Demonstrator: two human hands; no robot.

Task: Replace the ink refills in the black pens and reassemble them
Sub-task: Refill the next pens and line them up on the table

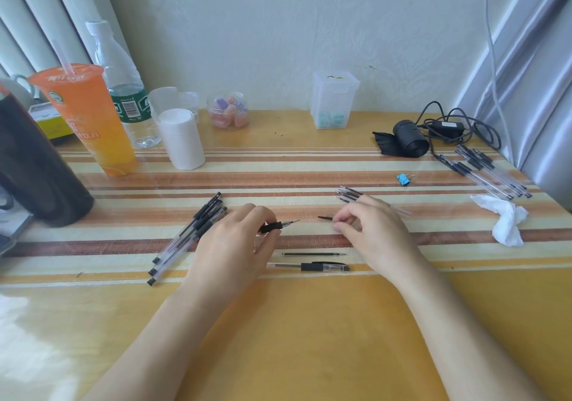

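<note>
— What lies closest to us?

— A capped pen (312,266) lies flat on the table (294,323), just this side of both hands; a loose refill (314,254) lies just past it, below the gap between the hands.

— And the hands?

— The left hand (235,239) curls its fingers round a black pen (272,226); the pen's sharp tip pokes out toward the right hand (368,224); that hand pinches a small black piece (325,217) in its fingertips; I cannot tell what the piece is; the tip and the piece are apart.

— What is beside them?

— A pile of pens (188,236) lies just left of the left hand; a bunch of refills (348,193) peeks out just behind the right hand.

— And farther back?

— A blue clip (402,179) sits past the right hand; a crumpled tissue (506,221) and more pens (489,171) lie well off to its right; an orange drink (86,116) and a white tub (182,137) stand far behind the left hand.
</note>
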